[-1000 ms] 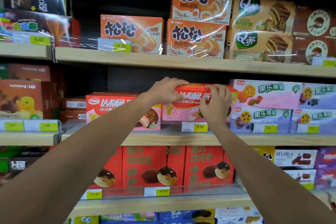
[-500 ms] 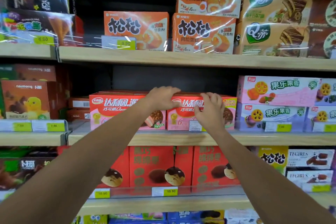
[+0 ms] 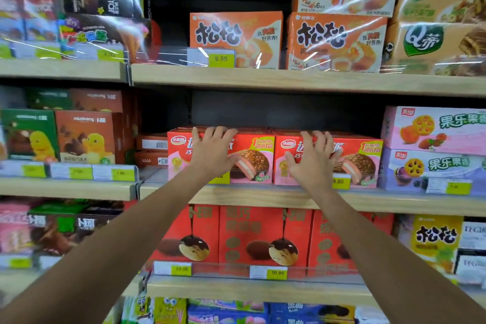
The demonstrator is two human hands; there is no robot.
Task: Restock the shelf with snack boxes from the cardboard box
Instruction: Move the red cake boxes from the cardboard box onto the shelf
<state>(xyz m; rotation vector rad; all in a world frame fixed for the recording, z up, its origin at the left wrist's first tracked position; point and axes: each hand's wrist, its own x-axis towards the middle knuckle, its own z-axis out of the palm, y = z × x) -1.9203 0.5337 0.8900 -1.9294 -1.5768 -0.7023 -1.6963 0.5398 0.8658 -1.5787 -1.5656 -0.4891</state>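
Two red and pink chocolate-pie snack boxes stand side by side on the middle wooden shelf [image 3: 263, 196]. My left hand [image 3: 214, 152] lies flat with spread fingers against the front of the left box [image 3: 253, 158]. My right hand [image 3: 313, 159] rests the same way on the front of the right box [image 3: 360, 160]. Neither hand grips a box. The cardboard box is out of view.
Dark empty space [image 3: 276, 110] opens above the two boxes. Pink and purple fruit-cookie boxes [image 3: 434, 150] stand to the right, brown and green chick boxes [image 3: 86, 137] to the left. Orange boxes [image 3: 236, 37] fill the shelf above, red boxes [image 3: 263, 234] the shelf below.
The right-hand box went from held in front of the shelf to standing next to the left box. Both hands let go and now press flat on the two box fronts.
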